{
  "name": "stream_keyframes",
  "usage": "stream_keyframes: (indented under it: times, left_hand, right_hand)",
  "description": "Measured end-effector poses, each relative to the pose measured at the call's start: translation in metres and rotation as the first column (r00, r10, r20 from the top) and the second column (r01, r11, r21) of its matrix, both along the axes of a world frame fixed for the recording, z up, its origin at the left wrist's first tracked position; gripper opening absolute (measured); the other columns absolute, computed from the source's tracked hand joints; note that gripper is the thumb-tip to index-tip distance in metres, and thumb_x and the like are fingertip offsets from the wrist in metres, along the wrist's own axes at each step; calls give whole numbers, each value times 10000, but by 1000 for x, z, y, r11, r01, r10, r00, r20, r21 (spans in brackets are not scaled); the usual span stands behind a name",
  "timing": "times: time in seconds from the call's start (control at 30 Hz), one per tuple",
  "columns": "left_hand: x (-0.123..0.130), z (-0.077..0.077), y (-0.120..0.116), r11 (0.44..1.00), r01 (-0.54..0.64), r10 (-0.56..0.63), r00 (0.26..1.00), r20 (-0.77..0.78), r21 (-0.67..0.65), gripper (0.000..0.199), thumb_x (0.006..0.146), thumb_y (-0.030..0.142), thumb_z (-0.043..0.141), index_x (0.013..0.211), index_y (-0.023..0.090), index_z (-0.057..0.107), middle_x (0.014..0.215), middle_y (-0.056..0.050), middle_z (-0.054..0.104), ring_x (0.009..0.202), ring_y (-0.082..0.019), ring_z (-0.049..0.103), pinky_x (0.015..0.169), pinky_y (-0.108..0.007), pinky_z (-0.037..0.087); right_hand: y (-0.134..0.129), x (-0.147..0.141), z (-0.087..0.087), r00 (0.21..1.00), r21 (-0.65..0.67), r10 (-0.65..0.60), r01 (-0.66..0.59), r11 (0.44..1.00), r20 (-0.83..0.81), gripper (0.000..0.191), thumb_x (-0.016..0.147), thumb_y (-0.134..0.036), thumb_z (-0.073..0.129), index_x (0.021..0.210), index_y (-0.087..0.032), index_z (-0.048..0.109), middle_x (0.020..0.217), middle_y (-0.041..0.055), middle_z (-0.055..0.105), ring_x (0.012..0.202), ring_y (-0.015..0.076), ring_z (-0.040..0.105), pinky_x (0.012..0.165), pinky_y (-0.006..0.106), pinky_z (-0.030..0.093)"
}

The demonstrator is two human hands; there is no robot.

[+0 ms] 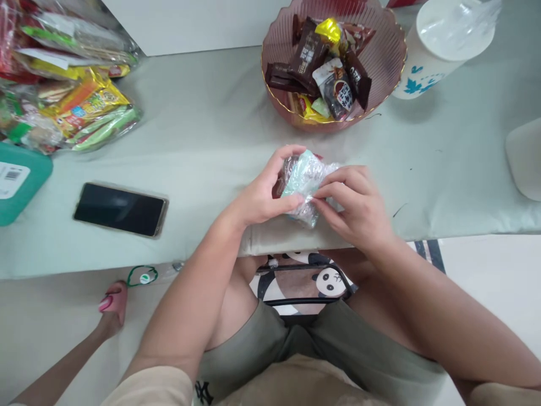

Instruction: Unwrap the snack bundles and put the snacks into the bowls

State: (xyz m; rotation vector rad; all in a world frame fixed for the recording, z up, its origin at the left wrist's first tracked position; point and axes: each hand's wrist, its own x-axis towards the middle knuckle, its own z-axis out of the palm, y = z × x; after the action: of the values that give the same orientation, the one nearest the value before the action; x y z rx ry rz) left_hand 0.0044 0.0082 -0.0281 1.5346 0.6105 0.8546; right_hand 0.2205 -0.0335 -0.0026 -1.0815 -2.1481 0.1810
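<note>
At the middle of the table, near its front edge, is a small bundle in crinkled clear plastic (pixel 305 177) with pale green and dark red-brown parts. My left hand (pixel 270 189) is wrapped round its left side, thumb across the front. The fingertips of my right hand (pixel 353 203) pinch the plastic on its right side. What lies inside the wrap is hard to make out. Just behind the bundle stands a pink ribbed bowl (pixel 279 104) with a gold rim, holding several wrapped snacks (pixel 310 53).
A black phone (pixel 120 208) lies at the left, with a green box (pixel 25 180) and bagged snacks (pixel 88 104) beyond it. A white paper cup (pixel 426 67) holding plastic stands back right; another white container (pixel 526 158) is at the right edge. A panda-print bag (pixel 304 287) is below the table.
</note>
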Motion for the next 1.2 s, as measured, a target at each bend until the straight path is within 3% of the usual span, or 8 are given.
stream_keyframes:
  times: [0.13, 0.4, 0.53, 0.67, 0.8, 0.97, 1.07, 1.2]
  left_hand:
    - [0, -1, 0, 996, -89, 89, 996, -15, 3, 661, 874, 528, 732, 1419, 314, 427, 1465, -93, 583, 1204, -281, 635, 1034, -439, 544]
    - [-4, -8, 2, 980, -183, 188, 980, -62, 72, 747, 821, 536, 772, 1454, 329, 433, 1417, -81, 569, 1125, -257, 641, 971, -399, 563]
    - [-1, -7, 0, 988, -138, 142, 988, -55, 75, 722, 831, 496, 767, 1447, 334, 428, 1456, -87, 536, 1078, -235, 649, 928, -392, 577]
    - [2, -6, -2, 991, -112, 115, 992, -45, 67, 720, 818, 473, 795, 1423, 317, 435, 1496, -98, 517, 1106, -236, 638, 948, -385, 570]
    - [1, -6, -2, 993, -117, 119, 990, -75, 23, 746, 806, 506, 806, 1426, 332, 430, 1442, -88, 545, 1069, -234, 634, 911, -377, 570]
    - [3, -4, 0, 994, -104, 106, 993, -54, 37, 755, 792, 443, 812, 1431, 320, 431, 1449, -93, 545, 1187, -277, 610, 1047, -447, 516]
    - [3, -5, 0, 996, -91, 90, 996, -25, -22, 804, 760, 379, 817, 1457, 339, 418, 1335, -70, 607, 1150, -284, 626, 1054, -479, 511]
    - [-3, -4, -1, 987, -1, 3, 1000, 8, -162, 855, 738, 267, 761, 1498, 389, 388, 1087, -15, 661, 926, -242, 667, 937, -474, 565]
  right_hand:
    - [-2, -5, 2, 994, -23, -106, 107, 994, 12, 106, 972, -262, 590, 879, -283, 636, 875, 51, 677, 881, 242, 639, 822, 444, 508]
    - [-5, -4, 6, 983, -84, -184, 182, 980, -8, 71, 970, -323, 560, 923, -276, 584, 890, 71, 691, 871, 259, 654, 802, 451, 519]
    - [-4, -7, 0, 986, -128, -163, 157, 979, -36, 193, 922, -386, 657, 1053, -257, 599, 980, 81, 718, 925, 270, 673, 819, 446, 532]
    - [-5, -10, 1, 981, -183, -188, 176, 967, -53, 66, 962, -309, 583, 988, -264, 624, 911, 63, 711, 867, 245, 674, 788, 422, 531]
    - [-7, -9, 6, 956, -190, -279, 258, 947, -89, 87, 963, -282, 555, 935, -261, 634, 864, 49, 695, 797, 216, 657, 736, 393, 527]
    - [-5, -2, 6, 933, -213, -302, 259, 942, -198, 91, 977, -284, 535, 960, -251, 618, 878, 38, 681, 789, 191, 649, 728, 372, 539]
    - [0, 4, 4, 894, -258, -353, 285, 923, -276, 95, 998, -315, 527, 984, -253, 598, 903, 43, 666, 804, 195, 637, 759, 392, 538]
    - [9, 14, 5, 824, -292, -431, 338, 895, -368, 76, 993, -326, 537, 990, -261, 575, 874, 40, 643, 786, 198, 628, 739, 391, 527]
